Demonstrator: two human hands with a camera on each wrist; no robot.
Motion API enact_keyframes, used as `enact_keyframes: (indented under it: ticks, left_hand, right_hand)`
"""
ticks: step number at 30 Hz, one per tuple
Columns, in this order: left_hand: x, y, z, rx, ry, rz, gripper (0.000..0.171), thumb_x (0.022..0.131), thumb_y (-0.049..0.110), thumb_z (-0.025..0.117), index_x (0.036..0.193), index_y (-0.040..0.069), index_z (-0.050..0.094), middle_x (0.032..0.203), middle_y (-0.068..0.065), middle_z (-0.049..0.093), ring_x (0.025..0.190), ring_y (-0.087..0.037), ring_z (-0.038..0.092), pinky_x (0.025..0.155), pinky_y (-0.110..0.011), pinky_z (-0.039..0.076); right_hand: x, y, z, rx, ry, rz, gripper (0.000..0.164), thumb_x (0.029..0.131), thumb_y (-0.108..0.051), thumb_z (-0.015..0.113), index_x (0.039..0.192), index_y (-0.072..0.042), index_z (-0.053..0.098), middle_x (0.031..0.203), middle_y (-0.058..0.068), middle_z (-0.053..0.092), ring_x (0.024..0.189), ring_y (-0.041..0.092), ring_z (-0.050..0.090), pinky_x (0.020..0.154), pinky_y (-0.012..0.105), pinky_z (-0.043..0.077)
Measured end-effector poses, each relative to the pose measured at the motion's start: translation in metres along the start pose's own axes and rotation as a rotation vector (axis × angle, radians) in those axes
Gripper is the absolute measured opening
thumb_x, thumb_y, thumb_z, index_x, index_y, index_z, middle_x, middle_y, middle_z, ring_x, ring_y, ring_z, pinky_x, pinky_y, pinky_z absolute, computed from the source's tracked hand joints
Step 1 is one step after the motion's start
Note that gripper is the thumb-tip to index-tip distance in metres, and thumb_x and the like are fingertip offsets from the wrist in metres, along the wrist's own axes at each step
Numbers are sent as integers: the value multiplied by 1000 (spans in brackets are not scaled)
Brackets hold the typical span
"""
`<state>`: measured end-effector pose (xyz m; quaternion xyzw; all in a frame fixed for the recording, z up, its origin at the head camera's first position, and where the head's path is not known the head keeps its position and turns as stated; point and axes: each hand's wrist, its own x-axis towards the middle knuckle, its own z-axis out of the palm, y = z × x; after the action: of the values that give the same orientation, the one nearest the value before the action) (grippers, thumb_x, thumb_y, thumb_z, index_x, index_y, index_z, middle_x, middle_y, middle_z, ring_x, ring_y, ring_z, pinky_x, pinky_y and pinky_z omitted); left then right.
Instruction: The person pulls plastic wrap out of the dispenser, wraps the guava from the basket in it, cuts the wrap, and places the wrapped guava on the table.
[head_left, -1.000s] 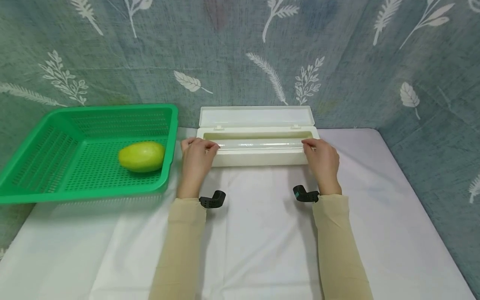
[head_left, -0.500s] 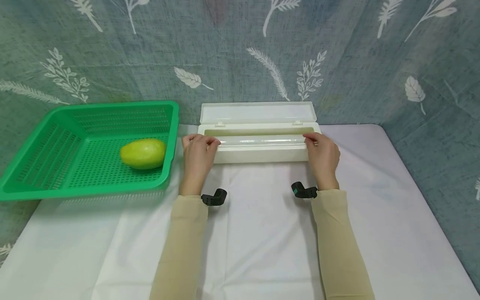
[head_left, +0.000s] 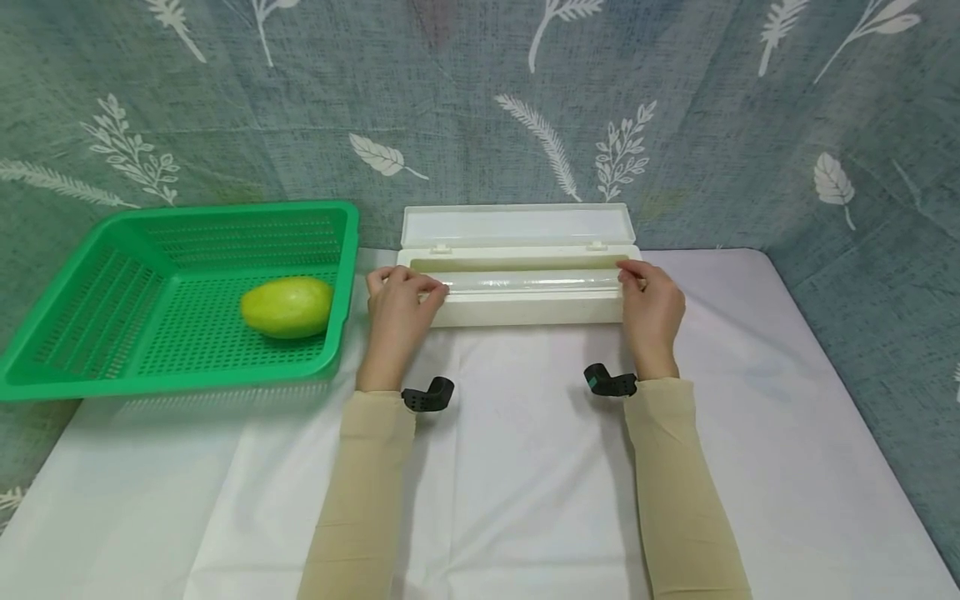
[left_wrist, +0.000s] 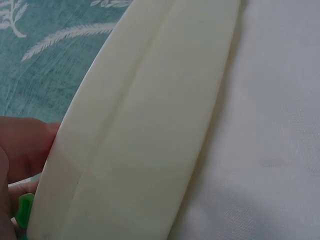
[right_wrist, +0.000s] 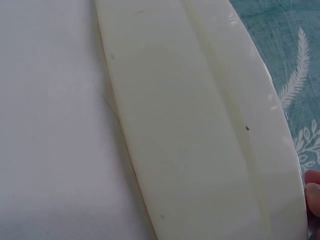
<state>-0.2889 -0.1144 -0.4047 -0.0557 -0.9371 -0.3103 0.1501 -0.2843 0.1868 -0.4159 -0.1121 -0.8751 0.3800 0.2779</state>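
Note:
A long white cling film dispenser [head_left: 525,312] sits at the back of the table, its lid [head_left: 517,226] raised. Inside lies a shiny roll of cling film [head_left: 525,282]. My left hand [head_left: 397,312] is at its left end, thumb and forefinger pinching the film's edge at the front rim. At the right end, my right hand [head_left: 652,312] pinches the film the same way, its other fingers curled. Both wrist views show the box front large; only fingertips [left_wrist: 30,142] of the left hand and fingertips [right_wrist: 313,195] of the right appear. A small green piece [left_wrist: 24,210] shows beside the left fingers.
A green plastic basket [head_left: 225,385] stands on the left, close to the left hand, with a yellow-green oval fruit [head_left: 287,307] in it. White cloth [head_left: 517,467] covers the table. A patterned blue-grey curtain [head_left: 465,100] hangs right behind the box.
Both hands have shifted slightly to the right along the box's front rim. The view has tilted a little. Box, basket and fruit stay in place.

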Motion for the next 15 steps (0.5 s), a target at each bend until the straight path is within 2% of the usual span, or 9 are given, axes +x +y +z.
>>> enact_keyframes:
  ticks: [4,8,11,15]
  left_hand:
    - [-1,3,4,6,10,-18,20,82,35,61,87,17,70,101,-3,55,115,-29,27,88,-48,25]
    - [-2,10,10,35,-19,4,19,83,37,59,89,22,69,111,3,55,117,-25,30,93,-50,19]
    - [-2,15,14,44,-29,7,20,85,37,57,91,23,69,109,4,57,113,-23,36,95,-51,16]
    - [-3,17,15,38,5,-16,18,85,34,58,91,21,70,101,2,59,106,-23,41,96,-50,16]
  right_hand:
    - [2,-1,0,19,-3,-3,16,87,-14,59,98,-12,70,90,4,65,69,16,55,60,27,39]
    - [3,-3,-2,22,-12,-3,17,87,-13,58,99,-13,70,90,3,64,68,14,54,59,25,38]
    - [3,-4,-3,26,-7,2,18,88,-10,56,99,-13,69,87,2,63,66,12,54,58,25,37]
    - [3,-4,-3,52,11,-10,18,87,-7,55,97,-12,69,83,3,61,65,11,56,60,23,38]
